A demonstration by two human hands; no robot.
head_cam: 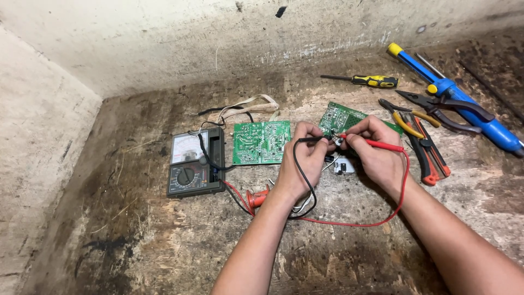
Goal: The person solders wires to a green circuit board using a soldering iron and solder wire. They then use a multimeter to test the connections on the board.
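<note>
Forearms enter from the near edge and meet just right of the green circuit board (261, 142), which lies flat on the worn wooden bench (136, 235). Left hand (301, 161) pinches the black probe (310, 140) between thumb and fingers; its black lead loops down across the wrist. Right hand (376, 150) grips the red probe (382, 145), its red lead (376, 221) sagging nearer the camera than the board. Both tips converge on a small component (337, 141) held between the fingertips; contact cannot be confirmed. A second green board (339, 116) sits partly hidden behind the hands, right of the first. An analogue multimeter (195, 162) rests just left of the first board. Well to its right lie pliers (410, 121), a yellow-black screwdriver (367, 81) and a blue soldering tool (464, 104).
</note>
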